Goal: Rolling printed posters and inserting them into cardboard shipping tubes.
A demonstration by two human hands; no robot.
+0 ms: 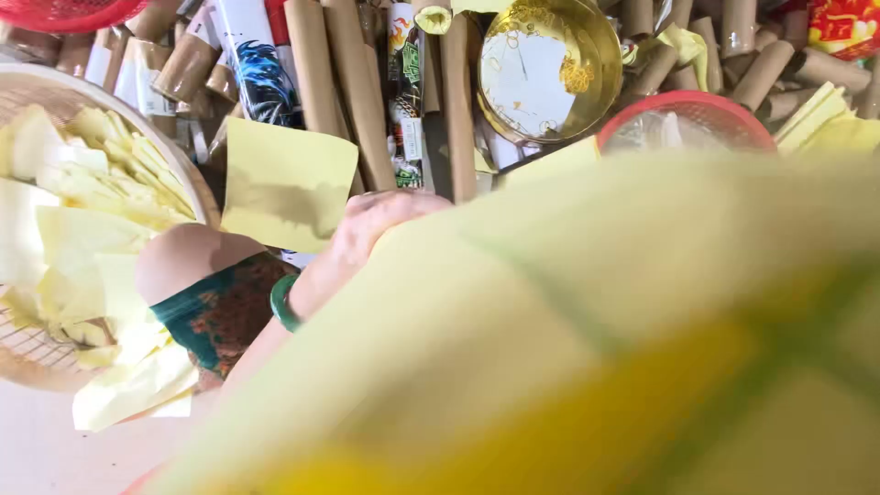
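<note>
a blurred yellow paper sheet [587, 339] fills the lower right, close to the camera. the left hand [367, 234] touches its top edge; i cannot tell its grip. the woven basket [197, 183] at left holds pale yellow slips [82, 211]. a gold bowl [548, 69] and red basket [687, 115] sit among cardboard tubes [353, 92].

One gold bowl [548, 69] sits among many brown cardboard tubes [359, 92], too many to count. Below it, one red basket [686, 119]; left, one woven tray [55, 101] of yellow papers.
</note>
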